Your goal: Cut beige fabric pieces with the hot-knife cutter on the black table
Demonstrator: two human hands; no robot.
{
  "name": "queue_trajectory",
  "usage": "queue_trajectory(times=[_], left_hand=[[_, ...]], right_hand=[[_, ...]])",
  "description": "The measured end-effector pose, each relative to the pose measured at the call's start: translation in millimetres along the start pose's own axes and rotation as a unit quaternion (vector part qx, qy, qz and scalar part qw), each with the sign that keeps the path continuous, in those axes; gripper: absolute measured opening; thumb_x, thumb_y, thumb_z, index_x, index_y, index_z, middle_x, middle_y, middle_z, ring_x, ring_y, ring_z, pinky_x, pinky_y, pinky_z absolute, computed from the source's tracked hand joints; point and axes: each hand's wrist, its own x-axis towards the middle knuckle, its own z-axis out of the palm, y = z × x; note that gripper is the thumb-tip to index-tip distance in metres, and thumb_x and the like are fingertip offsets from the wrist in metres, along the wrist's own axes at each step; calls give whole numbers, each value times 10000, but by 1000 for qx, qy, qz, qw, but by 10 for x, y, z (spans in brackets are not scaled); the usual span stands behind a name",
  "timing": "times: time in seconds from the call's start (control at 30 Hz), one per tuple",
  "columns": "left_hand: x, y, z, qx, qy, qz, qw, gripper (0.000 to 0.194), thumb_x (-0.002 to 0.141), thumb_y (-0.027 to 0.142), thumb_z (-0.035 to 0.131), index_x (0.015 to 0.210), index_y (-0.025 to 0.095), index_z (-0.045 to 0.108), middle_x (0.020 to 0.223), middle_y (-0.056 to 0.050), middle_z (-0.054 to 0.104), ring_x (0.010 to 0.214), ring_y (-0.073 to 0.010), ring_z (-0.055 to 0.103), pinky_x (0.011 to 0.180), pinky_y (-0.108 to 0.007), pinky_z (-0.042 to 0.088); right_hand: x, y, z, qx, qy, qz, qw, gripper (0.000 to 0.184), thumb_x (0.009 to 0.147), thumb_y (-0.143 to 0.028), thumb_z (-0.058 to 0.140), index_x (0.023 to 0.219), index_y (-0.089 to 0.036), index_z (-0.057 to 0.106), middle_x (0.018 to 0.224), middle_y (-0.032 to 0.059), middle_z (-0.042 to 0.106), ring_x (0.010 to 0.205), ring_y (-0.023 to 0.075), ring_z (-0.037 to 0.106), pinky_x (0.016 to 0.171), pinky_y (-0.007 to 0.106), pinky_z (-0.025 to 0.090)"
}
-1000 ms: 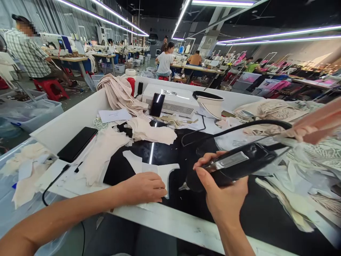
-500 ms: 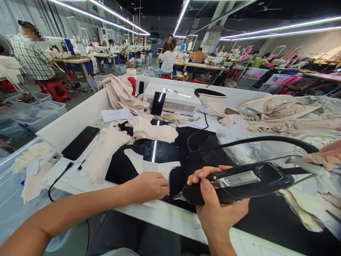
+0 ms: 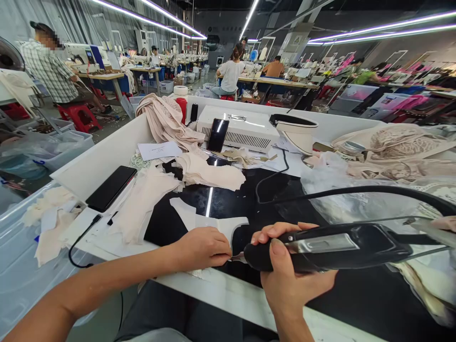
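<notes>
On the black worktop (image 3: 160,228), your curled left hand (image 3: 201,249) lay over the white fabric piece (image 3: 213,222), any pinch hidden; your right hand (image 3: 290,280) wrapped the black handheld tool (image 3: 331,246), its nose near the left. Keeping fabric flat and fingertips clear seemed wise.

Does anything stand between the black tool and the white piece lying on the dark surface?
No loose object shows between the black tool and the white piece. Only the left hand lies over the piece's near part, beside the tool's tip, so contact cannot be confirmed.
</notes>
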Motion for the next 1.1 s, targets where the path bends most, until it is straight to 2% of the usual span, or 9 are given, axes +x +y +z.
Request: queue_trajectory(times=[0.33, 0.5, 0.67, 0.8, 0.9, 1.1], left_hand=[[-17, -38, 28, 8, -1, 10, 1000, 111, 1054, 184, 657, 987, 169, 743, 985, -33, 777, 945, -178, 723, 896, -283, 520], [0, -3, -55, -5, 8, -27, 1000, 162, 1103, 243, 613, 1029, 169, 737, 995, -33, 755, 930, -168, 705, 886, -267, 521], [21, 27, -68, 46, 8, -36, 998, 77, 1059, 190, 668, 1003, 160, 711, 1018, -49, 720, 943, -181, 682, 895, -276, 534], [10, 7, -60, 83, 25, 10, 996, 106, 1041, 83, 636, 1001, 156, 701, 1061, -62, 718, 966, -178, 676, 919, -283, 541], [7, -26, -82, 81, 8, 72, 994, 141, 1021, 23, 634, 1010, 147, 699, 1051, -55, 743, 998, -177, 689, 959, -285, 535], [-20, -74, -145, 97, -14, 123, 988, 106, 1045, 90, 643, 1075, 151, 724, 1043, -53, 761, 991, -181, 699, 953, -301, 555]], right_hand=[[3, 5, -9, -10, -5, -3, 1000, 367, 834, -166, 850, 1120, -261, 641, 810, -40, 684, 635, 140, 648, 574, 296, 600], [7, -10, 3, -8, -4, -2, 1000, 364, 829, -164, 848, 1112, -267, 645, 801, -41, 688, 633, 145, 651, 563, 303, 598], [3, -3, 8, -10, -1, 1, 1000, 364, 828, -150, 847, 1107, -270, 646, 801, -41, 685, 631, 142, 646, 570, 304, 597], [4, 2, 14, -13, 4, 4, 1000, 370, 817, -166, 860, 1099, -267, 642, 788, -39, 678, 620, 143, 636, 565, 309, 589], [5, 1, 6, -14, 10, 5, 1000, 372, 809, -188, 869, 1090, -260, 637, 777, -39, 676, 608, 147, 634, 552, 310, 584], [4, -12, -3, -9, 5, 3, 1000, 371, 807, -170, 860, 1096, -257, 645, 787, -37, 692, 620, 149, 650, 556, 309, 595]])
